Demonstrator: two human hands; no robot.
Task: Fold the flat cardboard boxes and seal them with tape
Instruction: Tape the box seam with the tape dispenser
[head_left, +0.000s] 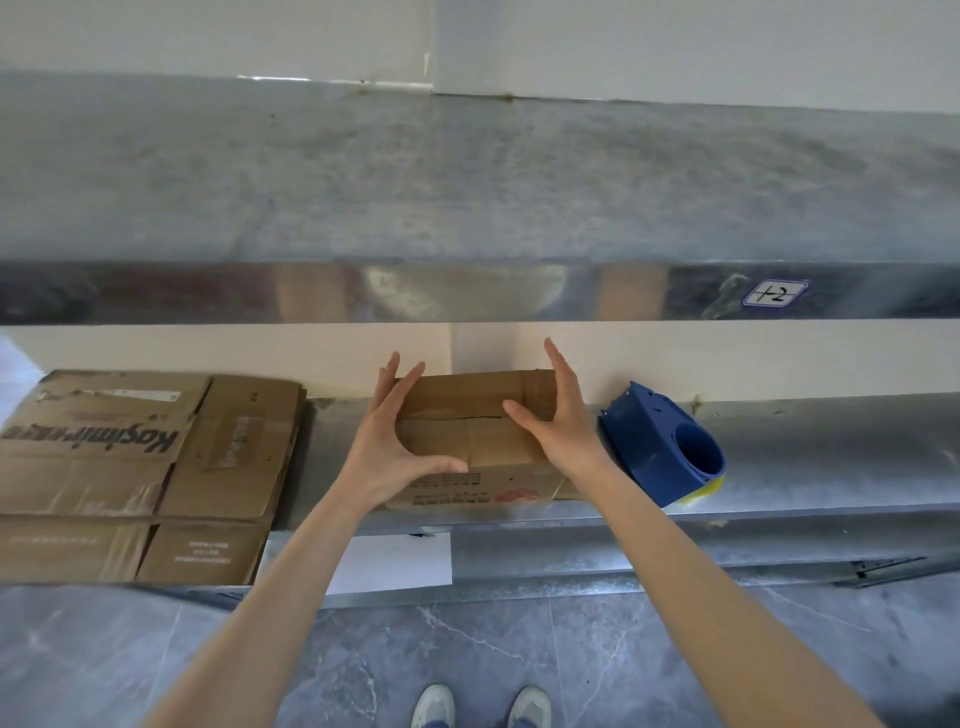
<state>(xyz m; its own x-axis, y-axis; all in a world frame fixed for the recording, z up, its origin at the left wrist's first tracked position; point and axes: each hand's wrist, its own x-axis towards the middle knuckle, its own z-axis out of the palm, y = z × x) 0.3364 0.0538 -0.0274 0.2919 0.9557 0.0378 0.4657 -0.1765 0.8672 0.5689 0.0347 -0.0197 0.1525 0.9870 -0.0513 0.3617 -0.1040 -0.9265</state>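
Bright, even, diffuse light; shadows soft and faint. Upper steel shelf (467, 182) smeared w/ motion blur, and its front lip (363, 293) carries hazy reflections (dull, smudgy patches). Centre fairly sharp: print on flat cardboard (104, 441) is readable. Wide-angle lens bows straight edges twd corners.

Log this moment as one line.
left hand presses box | right hand presses box | tape dispenser right of box, untouched

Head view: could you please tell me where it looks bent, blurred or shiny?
Head view: the wide lens bows the upper shelf; its steel front edge mirrors smeared shapes; the flat boxes at the left are soft; the box is sharper; light is even, without hard shadows.
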